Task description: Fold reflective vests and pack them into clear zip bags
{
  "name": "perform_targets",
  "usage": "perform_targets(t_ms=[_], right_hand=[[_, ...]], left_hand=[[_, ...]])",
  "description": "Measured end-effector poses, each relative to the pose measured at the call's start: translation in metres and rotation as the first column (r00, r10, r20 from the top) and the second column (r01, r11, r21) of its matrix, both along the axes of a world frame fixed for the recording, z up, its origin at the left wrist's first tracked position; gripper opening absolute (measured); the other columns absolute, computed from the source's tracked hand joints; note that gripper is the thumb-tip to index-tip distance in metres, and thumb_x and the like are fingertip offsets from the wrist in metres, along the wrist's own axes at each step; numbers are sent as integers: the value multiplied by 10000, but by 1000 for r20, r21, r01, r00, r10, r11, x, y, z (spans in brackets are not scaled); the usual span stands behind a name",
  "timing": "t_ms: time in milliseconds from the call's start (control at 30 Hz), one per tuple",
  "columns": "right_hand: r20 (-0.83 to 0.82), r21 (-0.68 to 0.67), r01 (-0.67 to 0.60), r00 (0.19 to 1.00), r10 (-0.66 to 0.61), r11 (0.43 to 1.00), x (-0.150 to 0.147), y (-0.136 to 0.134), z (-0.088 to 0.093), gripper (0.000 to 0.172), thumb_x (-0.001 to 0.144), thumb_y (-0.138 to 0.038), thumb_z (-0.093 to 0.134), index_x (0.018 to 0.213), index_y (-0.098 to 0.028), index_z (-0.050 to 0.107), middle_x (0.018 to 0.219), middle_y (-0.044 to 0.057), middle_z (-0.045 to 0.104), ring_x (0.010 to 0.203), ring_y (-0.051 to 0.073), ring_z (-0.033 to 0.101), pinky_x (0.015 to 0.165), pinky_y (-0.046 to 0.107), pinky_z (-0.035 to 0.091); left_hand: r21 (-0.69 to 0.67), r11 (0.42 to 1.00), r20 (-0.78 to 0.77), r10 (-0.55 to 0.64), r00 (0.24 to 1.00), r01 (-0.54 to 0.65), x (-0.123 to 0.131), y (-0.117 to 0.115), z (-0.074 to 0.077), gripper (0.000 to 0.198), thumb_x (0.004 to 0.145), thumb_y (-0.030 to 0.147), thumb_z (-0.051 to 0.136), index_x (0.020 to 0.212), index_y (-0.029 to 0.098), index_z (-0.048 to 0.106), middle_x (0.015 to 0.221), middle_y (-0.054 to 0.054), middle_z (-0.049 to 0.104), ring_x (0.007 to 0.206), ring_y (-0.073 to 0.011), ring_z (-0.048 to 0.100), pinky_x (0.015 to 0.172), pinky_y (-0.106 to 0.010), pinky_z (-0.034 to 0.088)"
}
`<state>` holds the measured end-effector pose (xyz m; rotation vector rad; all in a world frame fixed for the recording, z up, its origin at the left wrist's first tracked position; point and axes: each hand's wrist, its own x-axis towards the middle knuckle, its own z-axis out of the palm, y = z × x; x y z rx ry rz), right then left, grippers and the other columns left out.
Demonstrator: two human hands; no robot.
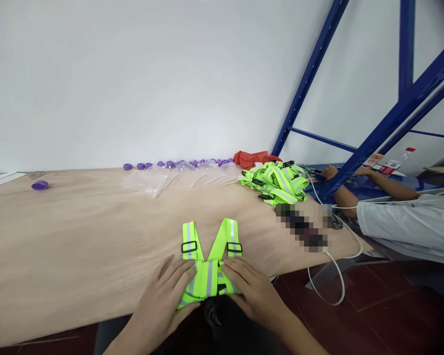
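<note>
A neon-yellow reflective strap harness point(210, 256) with grey stripes and black buckles lies at the near edge of the wooden table point(77, 231). My left hand point(166, 296) presses on its lower left part with the fingers curled over the fabric. My right hand point(249, 288) lies on its lower right part, fingers pointing left. Two straps fan out in a V away from me.
A pile of the same yellow harnesses point(276, 182) lies at the far right, with a red bag point(251, 158) behind it. Purple caps point(177, 163) line the wall, one point(40, 185) apart at left, near clear bags point(144, 182). Another person's arms point(355, 192) and a blue rack point(392, 113) are at right.
</note>
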<state>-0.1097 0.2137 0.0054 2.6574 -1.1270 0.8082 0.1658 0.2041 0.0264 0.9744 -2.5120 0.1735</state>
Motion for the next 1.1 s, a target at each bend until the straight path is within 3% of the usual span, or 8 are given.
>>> perform_targets(t_ms=[133, 233, 333, 467, 567, 633, 867, 1100], right_hand=[[188, 136, 4, 982, -30, 991, 1, -1, 2, 299, 940, -286, 520, 1208, -162, 569, 1139, 76, 646, 1109, 129, 585, 1003, 291, 512], [258, 278, 92, 952, -167, 956, 3, -22, 2, 241, 964, -333, 476, 1071, -164, 609, 1023, 74, 645, 993, 132, 588, 896, 282, 520], [187, 396, 187, 942, -279, 899, 3, -53, 3, 298, 962, -411, 476, 981, -181, 663, 1046, 74, 631, 1019, 155, 578, 930, 337, 506], [113, 398, 324, 911, -396, 858, -2, -83, -4, 363, 883, -503, 587, 1062, -204, 687, 1356, 82, 523, 1311, 237, 472, 1108, 474, 424], [119, 406, 394, 872, -475, 825, -6, -89, -15, 666, 851, -572, 604, 1367, -159, 525, 1412, 129, 491, 1347, 252, 459, 1123, 475, 427], [114, 419, 399, 868, -483, 816, -7, -87, -21, 707, 880, -579, 559, 1427, -141, 467, 1385, 133, 525, 1315, 242, 495, 1119, 466, 439], [170, 415, 191, 944, -282, 890, 1, -81, -19, 433, 984, -453, 411, 1168, -157, 668, 1374, 91, 556, 1389, 197, 458, 1178, 449, 425], [193, 458, 81, 963, -188, 885, 7, -83, -5, 378, 1002, -381, 384, 1149, -170, 661, 1297, 84, 606, 1360, 174, 488, 1150, 413, 452]], left_hand=[[189, 982, -85, 16, 996, 1, 2, -8, 12, 290, 921, 392, 593, 1189, 287, 625, 1175, -5, 701, 1193, -207, 584, 1198, -455, 303], [460, 888, -157, 109, 982, -24, -6, -39, 23, 254, 929, 449, 556, 1078, 278, 672, 1172, -13, 684, 1215, -218, 561, 1154, -442, 365], [620, 784, -196, 186, 963, -26, -16, -75, 27, 314, 951, 480, 490, 1027, 241, 679, 1191, -31, 664, 1170, -215, 578, 1067, -392, 442], [556, 788, -132, 399, 907, -265, -26, -94, 22, 431, 901, 530, 551, 1177, 203, 603, 1217, -84, 645, 1155, -272, 577, 1010, -428, 462], [456, 752, -13, 541, 841, -477, -31, -82, 19, 531, 913, 563, 498, 1280, 182, 549, 1252, -136, 634, 1191, -340, 557, 975, -489, 463], [435, 726, 49, 572, 819, -533, -34, -70, 14, 567, 937, 586, 417, 1311, 178, 539, 1241, -158, 646, 1184, -361, 565, 954, -512, 462], [523, 793, -191, 467, 863, -313, -47, -60, -9, 560, 964, 487, 429, 1404, 140, 450, 1384, -161, 558, 1277, -282, 528, 1056, -436, 441], [622, 777, -322, 365, 874, -96, -44, -77, 8, 383, 887, 397, 574, 1218, 207, 551, 1165, -75, 677, 1042, -220, 652, 917, -363, 524]])
